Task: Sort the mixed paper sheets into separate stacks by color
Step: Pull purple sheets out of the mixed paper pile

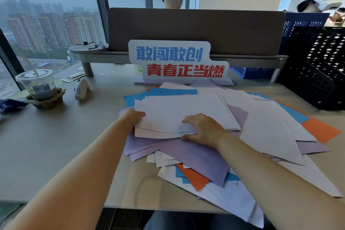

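Office counter (56, 145) by a window is carrying a loose mixed pile of sheets: white, purple (197, 158), blue (168, 92), orange (321, 129). White stack (179, 114) is lying on top at centre. Left hand (133, 117) is gripping its left edge, fingers tucked under. Right hand (203, 129) is pressing flat and open on its near edge. Cup (38, 85) is standing far left.

two hands (203, 130), one cup (38, 85), one sign (177, 61)
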{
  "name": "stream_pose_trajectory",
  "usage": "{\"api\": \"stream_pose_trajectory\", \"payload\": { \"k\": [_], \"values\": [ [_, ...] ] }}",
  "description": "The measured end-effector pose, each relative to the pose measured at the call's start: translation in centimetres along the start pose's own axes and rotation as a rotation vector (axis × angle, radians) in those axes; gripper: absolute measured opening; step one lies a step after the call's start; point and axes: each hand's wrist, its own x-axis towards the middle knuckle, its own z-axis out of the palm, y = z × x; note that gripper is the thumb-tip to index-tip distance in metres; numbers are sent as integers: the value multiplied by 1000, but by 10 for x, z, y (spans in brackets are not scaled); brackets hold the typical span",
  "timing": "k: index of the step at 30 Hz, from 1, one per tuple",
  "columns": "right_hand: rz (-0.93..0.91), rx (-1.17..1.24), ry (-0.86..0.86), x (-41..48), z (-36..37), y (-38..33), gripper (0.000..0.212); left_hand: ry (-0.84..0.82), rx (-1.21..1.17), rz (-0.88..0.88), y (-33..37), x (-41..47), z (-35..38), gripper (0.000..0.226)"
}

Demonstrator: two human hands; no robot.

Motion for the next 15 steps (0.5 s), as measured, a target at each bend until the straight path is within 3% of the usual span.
{"api": "stream_pose_trajectory", "payload": {
  "k": [4,7,12,15],
  "values": [
    [7,9,-38,6,7,-7,62,-3,175,98,1,-7,10,27],
    [18,14,-60,8,9,-8,54,-20,169,140,7,-18,17,29],
    [6,57,-5,5,6,1,54,66,84,39,0,1,12,20],
    [308,7,155,10,0,24,63,106,270,84,-9,17,7,19]
  ]
}}
